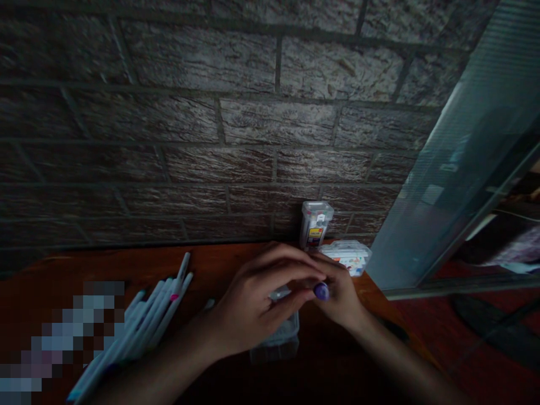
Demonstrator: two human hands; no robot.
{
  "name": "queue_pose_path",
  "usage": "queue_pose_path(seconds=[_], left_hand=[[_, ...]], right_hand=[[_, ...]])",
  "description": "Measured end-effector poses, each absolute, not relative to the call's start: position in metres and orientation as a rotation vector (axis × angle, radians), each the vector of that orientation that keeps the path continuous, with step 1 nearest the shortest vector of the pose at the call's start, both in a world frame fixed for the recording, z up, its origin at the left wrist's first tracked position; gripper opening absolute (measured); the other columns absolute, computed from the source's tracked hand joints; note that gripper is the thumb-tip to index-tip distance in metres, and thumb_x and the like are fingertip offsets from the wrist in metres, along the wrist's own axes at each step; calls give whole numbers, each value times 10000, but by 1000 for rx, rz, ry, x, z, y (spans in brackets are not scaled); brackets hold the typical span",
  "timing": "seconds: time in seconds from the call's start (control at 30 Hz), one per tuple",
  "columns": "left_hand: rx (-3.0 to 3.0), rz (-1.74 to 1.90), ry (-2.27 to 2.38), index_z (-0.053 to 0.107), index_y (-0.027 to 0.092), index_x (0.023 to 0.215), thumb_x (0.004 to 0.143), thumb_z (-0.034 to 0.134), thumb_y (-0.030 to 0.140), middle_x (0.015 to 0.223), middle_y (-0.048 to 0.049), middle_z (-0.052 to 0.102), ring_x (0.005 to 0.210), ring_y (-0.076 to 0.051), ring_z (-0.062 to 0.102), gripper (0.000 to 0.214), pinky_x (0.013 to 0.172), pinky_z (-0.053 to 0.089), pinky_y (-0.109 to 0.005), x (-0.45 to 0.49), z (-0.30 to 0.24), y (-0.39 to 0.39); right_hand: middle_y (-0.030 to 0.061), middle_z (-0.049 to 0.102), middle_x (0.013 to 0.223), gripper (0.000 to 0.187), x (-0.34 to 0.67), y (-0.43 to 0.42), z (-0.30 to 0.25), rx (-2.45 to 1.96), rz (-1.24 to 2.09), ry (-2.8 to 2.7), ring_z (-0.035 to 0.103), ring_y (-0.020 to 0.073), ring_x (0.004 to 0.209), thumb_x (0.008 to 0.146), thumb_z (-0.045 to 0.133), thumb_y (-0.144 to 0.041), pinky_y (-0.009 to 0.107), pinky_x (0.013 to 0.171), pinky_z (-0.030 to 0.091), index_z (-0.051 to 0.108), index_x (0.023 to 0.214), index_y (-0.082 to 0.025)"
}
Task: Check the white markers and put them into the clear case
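Observation:
My left hand (253,301) and my right hand (340,292) meet above a clear plastic box (276,340) on the reddish wooden table (76,270). Together they pinch a marker with a purple cap (321,291); the cap end shows between the fingers of both hands, and the marker's barrel is hidden by my left hand. Both hands have their fingers curled closed. A bundle of white markers (147,320) lies on the table to the left of my left hand.
An upright clear marker case (315,225) stands against the brick wall (236,124), with a flat clear case (348,256) lying beside it. A glass panel (455,185) leans at the right. A blurred patch covers the lower left.

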State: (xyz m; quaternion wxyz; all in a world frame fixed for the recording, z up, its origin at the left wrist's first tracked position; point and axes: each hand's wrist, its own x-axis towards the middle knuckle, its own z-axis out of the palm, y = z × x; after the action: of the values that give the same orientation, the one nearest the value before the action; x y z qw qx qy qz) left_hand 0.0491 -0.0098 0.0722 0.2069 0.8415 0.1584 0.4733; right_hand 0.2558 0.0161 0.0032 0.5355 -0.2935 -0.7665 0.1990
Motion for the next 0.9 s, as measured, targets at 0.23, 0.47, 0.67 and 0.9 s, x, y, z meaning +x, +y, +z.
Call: queue_pose_path(seconds=[0.23, 0.47, 0.67, 0.9], left_hand=[[2363, 1455, 358, 727, 154, 1160, 868, 778, 119, 1124, -85, 733, 1045, -168, 698, 299, 928, 567, -258, 51, 69, -6], [2382, 1456, 373, 731, 116, 1116, 832, 807, 95, 1086, -76, 728, 1008, -137, 694, 295, 914, 550, -212, 50, 67, -2], [2401, 1424, 368, 731, 124, 1076, 762, 842, 35, 1080, -70, 720, 1016, -145, 697, 345, 917, 555, -224, 51, 62, -2], [2394, 1442, 379, 731, 130, 1001, 683, 893, 14, 1035, -60, 735, 977, -153, 716, 376, 893, 573, -234, 50, 63, -3]], right_hand=[[65, 753, 983, 194, 258, 18, 2, -660, 355, -1751, 722, 203, 877, 891, 716, -153, 291, 726, 601, 781, 1051, -243], [47, 748, 1026, 267, 258, 17, 3, -632, 351, -1742, 728, 184, 910, 883, 743, -123, 263, 739, 613, 781, 1094, -282], [53, 735, 1051, 261, 258, 18, 0, -657, 325, -1751, 715, 189, 944, 880, 746, -102, 284, 768, 618, 767, 1090, -256], [61, 726, 1072, 261, 261, 19, -1, -694, 320, -1767, 720, 191, 954, 888, 731, -100, 289, 763, 620, 761, 1102, -246]])
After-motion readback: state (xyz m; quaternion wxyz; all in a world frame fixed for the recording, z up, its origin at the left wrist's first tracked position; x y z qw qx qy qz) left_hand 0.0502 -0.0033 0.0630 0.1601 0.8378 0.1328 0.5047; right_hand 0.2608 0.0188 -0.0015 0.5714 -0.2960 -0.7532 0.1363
